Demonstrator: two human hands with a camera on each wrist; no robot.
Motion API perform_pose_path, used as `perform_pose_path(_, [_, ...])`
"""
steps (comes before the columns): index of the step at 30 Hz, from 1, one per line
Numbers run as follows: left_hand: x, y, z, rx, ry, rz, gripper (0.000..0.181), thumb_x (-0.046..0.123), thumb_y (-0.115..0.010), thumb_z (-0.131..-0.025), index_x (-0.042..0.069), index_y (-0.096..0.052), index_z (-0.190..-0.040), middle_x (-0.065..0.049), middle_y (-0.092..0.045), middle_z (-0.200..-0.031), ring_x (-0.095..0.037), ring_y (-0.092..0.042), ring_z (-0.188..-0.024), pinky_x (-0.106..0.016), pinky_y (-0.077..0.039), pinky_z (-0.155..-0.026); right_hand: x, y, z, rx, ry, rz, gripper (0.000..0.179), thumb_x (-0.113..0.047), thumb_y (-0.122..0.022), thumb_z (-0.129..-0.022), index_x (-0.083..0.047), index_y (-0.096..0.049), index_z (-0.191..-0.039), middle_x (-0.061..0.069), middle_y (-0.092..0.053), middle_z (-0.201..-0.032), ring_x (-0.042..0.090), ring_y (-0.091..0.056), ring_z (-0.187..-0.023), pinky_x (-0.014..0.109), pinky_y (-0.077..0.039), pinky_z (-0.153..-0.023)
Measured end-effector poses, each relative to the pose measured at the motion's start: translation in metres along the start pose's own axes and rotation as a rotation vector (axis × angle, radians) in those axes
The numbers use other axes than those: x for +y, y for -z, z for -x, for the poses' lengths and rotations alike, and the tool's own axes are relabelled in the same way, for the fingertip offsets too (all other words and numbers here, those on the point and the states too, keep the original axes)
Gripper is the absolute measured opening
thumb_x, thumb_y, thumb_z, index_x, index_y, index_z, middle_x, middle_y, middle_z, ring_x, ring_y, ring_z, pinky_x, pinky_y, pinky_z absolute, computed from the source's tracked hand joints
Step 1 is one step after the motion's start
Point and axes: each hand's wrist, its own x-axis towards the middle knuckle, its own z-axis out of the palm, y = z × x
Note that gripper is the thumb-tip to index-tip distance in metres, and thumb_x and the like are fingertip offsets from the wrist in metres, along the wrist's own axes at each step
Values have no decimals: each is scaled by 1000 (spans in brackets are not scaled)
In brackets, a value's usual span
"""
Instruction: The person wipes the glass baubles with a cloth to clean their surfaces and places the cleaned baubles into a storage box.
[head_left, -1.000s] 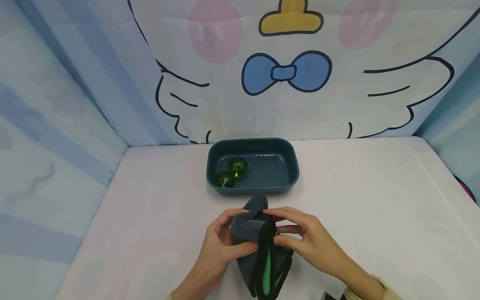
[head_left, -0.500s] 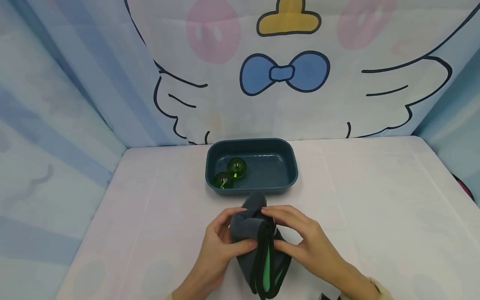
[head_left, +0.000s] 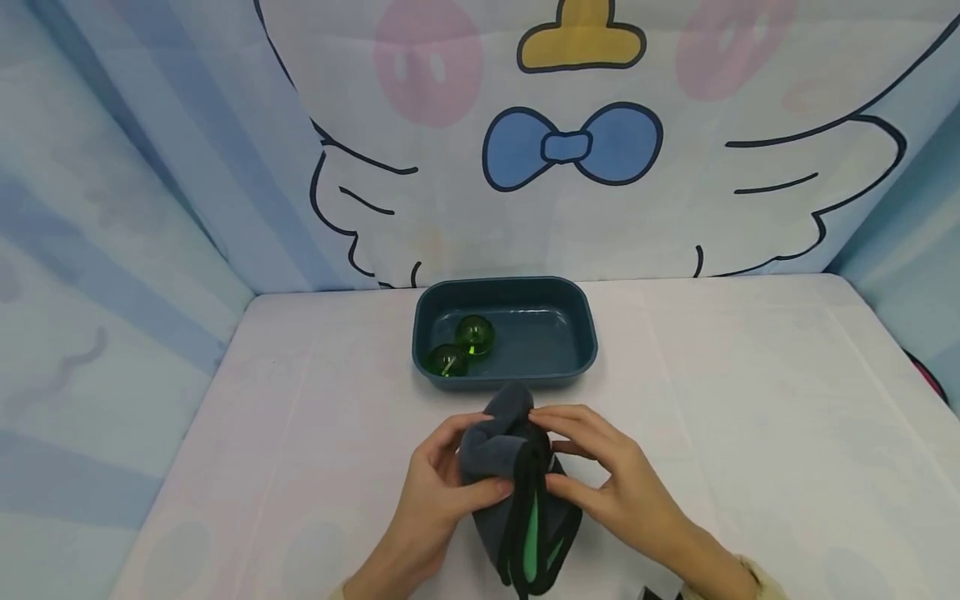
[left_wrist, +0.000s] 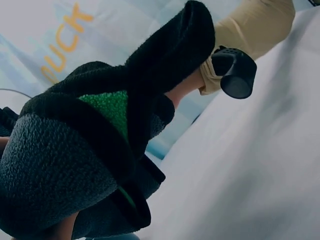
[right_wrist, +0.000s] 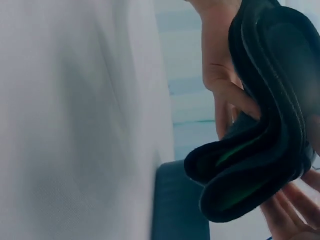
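A folded grey-blue microfiber cloth (head_left: 491, 454) with black edging and a green inner side is bunched between both hands, held up close in front of the basin. My left hand (head_left: 431, 500) grips its left side, thumb across the near face and fingers behind. On the other side my right hand (head_left: 622, 483) pinches the cloth, with fingertips at the top fold and thumb on the black edge. In the left wrist view the fuzzy cloth (left_wrist: 55, 165) covers most of the left hand. The right wrist view shows the layered black edges of the cloth (right_wrist: 270, 115).
A dark teal basin (head_left: 581, 373) stands at the back of the white table (head_left: 750, 433). Inside, at its left end, lie two clear green balls (head_left: 475, 333). A printed curtain (head_left: 450, 208) rises behind the table. A black wrist camera (left_wrist: 237, 75) sits on the right sleeve.
My right fingers have shifted slightly up along the cloth's top fold, and the thumb has moved a little. The left hand keeps its grip. The basin and balls stay put.
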Motion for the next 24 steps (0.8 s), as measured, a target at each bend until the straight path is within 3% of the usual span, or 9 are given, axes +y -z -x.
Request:
perform_pose_path(8, [-1, -1, -1, 18, 0, 1, 65, -2, -84, -72, 9, -57, -130, -10, -56, -131, -24, -58, -115, -34, -53, -95, -1, -1, 1, -9, 85, 89, 65, 3, -80, -78, -11, -58, -137, 5, -56, -137, 13, -52, -129, 20, -45, -103])
perform_pose_path(14, [0, 1, -1, -3, 2, 0, 65, -2, -84, -72, 9, -57, -130, -10, -56, -131, -24, -59, -115, -34, -53, -94, -1, 1, 0, -32, 72, 44, 59, 1, -77, -82, -11, -58, -136, 5, -57, -135, 12, -55, -127, 26, -52, -97])
perform_pose_path(17, [-1, 2, 0, -18, 13, 3, 63, -2, -84, -72, 9, -57, -129, -10, -56, -132, -24, -58, -115, -34, -53, -95, 0, 3, -2, -56, 34, -47, 56, -2, -75, -84, -10, -58, -136, 7, -59, -133, 12, -57, -124, 31, -55, -93])
perform_pose_path(21, [-1, 3, 0, -41, 27, 4, 62, -2, -83, -72, 9, -58, -128, -10, -57, -131, -24, -57, -116, -34, -52, -96, 2, 7, -3, -101, -111, -200, 50, -5, -71, -89, -9, -57, -136, 12, -60, -134, 10, -61, -118, 33, -57, -89])
perform_pose_path(24, [-1, 3, -1, -38, 29, 2, 61, -2, -83, -73, 10, -59, -127, -9, -58, -129, -23, -57, -116, -34, -51, -96, 3, 7, -3, -103, -190, -240, 48, -8, -70, -90, -9, -58, -136, 14, -59, -135, 9, -62, -117, 34, -58, -87])
